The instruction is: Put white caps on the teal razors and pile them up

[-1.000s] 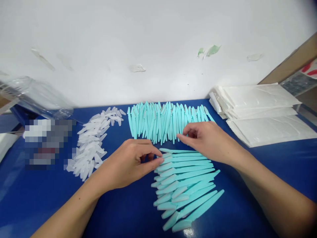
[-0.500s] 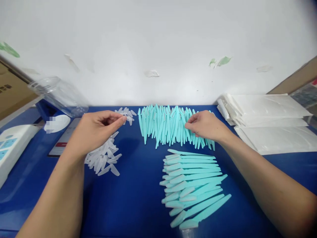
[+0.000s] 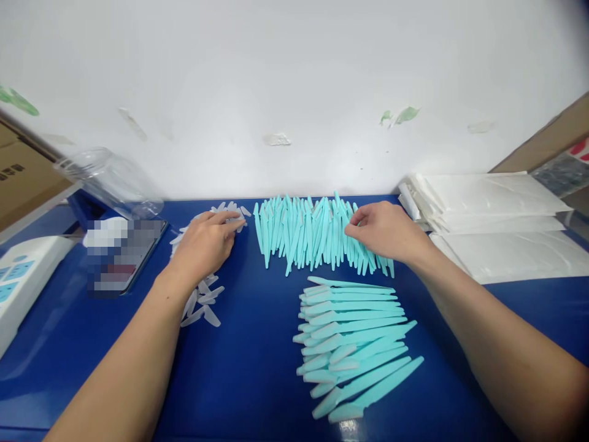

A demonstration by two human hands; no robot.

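Note:
My left hand (image 3: 209,239) is palm down over the translucent plastic blade caps (image 3: 207,291), its fingers stretched toward the small caps at the back. It covers much of that heap, and nothing shows in its fingers. At the right end of the back row of teal eyebrow razors (image 3: 299,236), my right hand (image 3: 380,230) pinches a razor between thumb and fingers, which partly hide it. Nearer to me lies a second group of teal eyebrow razors (image 3: 354,334), mostly sideways, their wider pale-edged ends to the left.
On the left are a clear plastic jar (image 3: 115,181) lying tilted, a phone (image 3: 145,252), a white oval object (image 3: 108,232) and a white device with blue buttons (image 3: 27,276). White plastic sleeves (image 3: 497,202) are stacked at right. A cardboard box (image 3: 27,166) stands far left.
My left hand has moved right, from a pinch above the caps to lying over them with fingers extended. My right hand stays at the back razors. The view has shifted slightly.

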